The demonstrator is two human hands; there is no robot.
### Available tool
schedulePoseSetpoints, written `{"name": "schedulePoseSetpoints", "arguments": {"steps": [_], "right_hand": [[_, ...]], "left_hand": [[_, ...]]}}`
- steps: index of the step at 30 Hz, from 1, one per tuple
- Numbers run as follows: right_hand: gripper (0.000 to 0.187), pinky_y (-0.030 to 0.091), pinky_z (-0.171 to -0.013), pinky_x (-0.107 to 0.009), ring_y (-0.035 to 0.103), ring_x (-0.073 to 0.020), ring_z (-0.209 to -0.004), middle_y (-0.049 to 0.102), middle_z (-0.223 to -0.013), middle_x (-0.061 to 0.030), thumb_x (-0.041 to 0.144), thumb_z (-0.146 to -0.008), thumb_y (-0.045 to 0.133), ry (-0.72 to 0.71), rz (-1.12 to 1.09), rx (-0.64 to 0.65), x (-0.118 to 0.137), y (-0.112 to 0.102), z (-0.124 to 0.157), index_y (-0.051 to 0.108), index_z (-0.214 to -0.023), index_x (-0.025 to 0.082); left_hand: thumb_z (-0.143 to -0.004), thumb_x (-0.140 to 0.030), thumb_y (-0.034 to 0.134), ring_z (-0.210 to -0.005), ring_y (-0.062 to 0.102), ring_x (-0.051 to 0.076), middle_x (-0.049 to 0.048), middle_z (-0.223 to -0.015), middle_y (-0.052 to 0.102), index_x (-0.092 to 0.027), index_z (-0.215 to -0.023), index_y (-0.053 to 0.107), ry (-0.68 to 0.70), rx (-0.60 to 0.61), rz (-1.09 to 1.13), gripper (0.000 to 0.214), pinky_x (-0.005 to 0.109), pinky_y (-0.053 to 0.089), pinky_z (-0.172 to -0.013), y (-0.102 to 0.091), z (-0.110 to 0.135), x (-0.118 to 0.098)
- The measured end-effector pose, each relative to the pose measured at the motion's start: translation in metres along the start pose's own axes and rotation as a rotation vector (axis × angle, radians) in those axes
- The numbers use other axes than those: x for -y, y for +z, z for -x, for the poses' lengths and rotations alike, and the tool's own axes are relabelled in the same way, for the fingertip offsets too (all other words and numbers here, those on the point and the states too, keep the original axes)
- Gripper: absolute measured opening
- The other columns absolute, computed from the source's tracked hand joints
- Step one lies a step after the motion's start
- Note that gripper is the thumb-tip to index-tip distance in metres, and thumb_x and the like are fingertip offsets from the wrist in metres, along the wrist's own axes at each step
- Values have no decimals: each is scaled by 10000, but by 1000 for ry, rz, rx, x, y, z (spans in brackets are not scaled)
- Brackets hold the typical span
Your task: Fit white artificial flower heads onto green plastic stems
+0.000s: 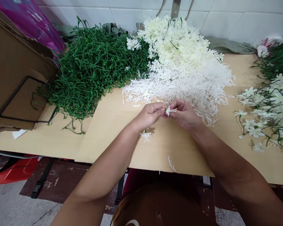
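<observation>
My left hand (149,115) and my right hand (184,113) meet over the middle of the light wooden board (113,125). Both are pinched together on one small white artificial flower (169,110) held between the fingertips. A second small white flower (146,135) hangs just below my left hand, on a stem that seems to run up into that hand. Right behind my hands lies a heap of white feathery plastic sprigs (191,84), with a pile of cream flower heads (176,40) beyond it.
A big mound of green plastic stems (91,69) lies at the back left, beside a cardboard box (11,72). Finished green stems with white flowers (269,106) spread out at the right. A loose white sprig (171,164) lies near the board's front edge. Tiled wall behind.
</observation>
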State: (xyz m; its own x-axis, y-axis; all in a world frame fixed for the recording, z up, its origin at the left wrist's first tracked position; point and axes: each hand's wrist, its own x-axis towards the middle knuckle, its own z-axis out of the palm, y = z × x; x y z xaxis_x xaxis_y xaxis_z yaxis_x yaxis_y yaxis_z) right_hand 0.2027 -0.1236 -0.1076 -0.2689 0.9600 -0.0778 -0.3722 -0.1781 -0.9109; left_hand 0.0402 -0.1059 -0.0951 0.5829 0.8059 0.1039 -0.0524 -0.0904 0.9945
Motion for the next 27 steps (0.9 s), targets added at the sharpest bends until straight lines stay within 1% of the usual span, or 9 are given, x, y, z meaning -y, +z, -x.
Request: {"name": "schedulePoseSetpoints", "arguments": {"steps": [3, 6, 10, 12, 17, 20, 24, 27], "right_hand": [[318, 546, -676, -286, 641, -114, -603, 654, -615, 34, 323, -514, 861, 1, -25, -4, 1, 2, 0, 601, -639, 189], [283, 553, -690, -283, 637, -110, -617, 646, -620, 39, 315, -548, 842, 4, -41, -27, 4, 5, 2, 608, -653, 197], [275, 568, -790, -342, 660, -130, -701, 684, -721, 28, 331, -567, 829, 21, -30, -47, 7, 7, 4, 630, -715, 211], [277, 568, -805, -364, 666, -137, -718, 688, -736, 28, 323, -573, 827, 22, -24, -36, 7, 6, 4, 632, -736, 215], [250, 568, -785, -355, 651, -118, -673, 671, -690, 29, 301, -590, 819, 13, -52, -2, 4, 4, 2, 618, -698, 198], [267, 571, -770, -353, 643, -116, -650, 671, -667, 36, 294, -562, 831, 44, -77, -8, 4, 3, 1, 607, -669, 196], [302, 563, -774, -371, 648, -129, -650, 647, -623, 44, 296, -534, 843, 57, -83, 2, 4, 3, 0, 572, -617, 191], [307, 550, -778, -366, 652, -135, -649, 627, -585, 43, 293, -531, 844, 58, -61, 6, 4, 2, 0, 562, -585, 185]], "left_hand": [[-746, -560, 604, -627, 471, 108, -13, -611, 506, -153, -623, 521, -10, -18, 29, 433, 255, 390, -656, 2, -1, 1], [-734, -569, 606, -619, 461, 109, -17, -605, 483, -161, -616, 497, -19, -35, 70, 439, 256, 389, -648, 3, -3, 2], [-743, -561, 589, -633, 437, 113, -16, -607, 457, -165, -607, 484, -39, -90, 24, 431, 250, 374, -636, 2, -3, 3], [-740, -558, 591, -633, 423, 111, -18, -606, 446, -164, -602, 478, -48, -102, 18, 433, 247, 366, -629, 1, -4, 4], [-733, -528, 625, -636, 448, 102, -15, -636, 488, -151, -631, 520, -49, -43, 110, 404, 245, 375, -641, 2, -4, 4], [-734, -493, 648, -614, 438, 95, -22, -610, 475, -152, -611, 510, -43, -49, 130, 388, 238, 372, -626, 3, -4, 2], [-720, -519, 653, -586, 433, 99, -28, -573, 445, -159, -582, 472, -60, -24, 125, 426, 244, 372, -603, 3, -4, 2], [-727, -541, 631, -617, 459, 111, -14, -602, 480, -157, -601, 485, -67, -13, 61, 429, 254, 379, -621, 2, -4, 6]]}}
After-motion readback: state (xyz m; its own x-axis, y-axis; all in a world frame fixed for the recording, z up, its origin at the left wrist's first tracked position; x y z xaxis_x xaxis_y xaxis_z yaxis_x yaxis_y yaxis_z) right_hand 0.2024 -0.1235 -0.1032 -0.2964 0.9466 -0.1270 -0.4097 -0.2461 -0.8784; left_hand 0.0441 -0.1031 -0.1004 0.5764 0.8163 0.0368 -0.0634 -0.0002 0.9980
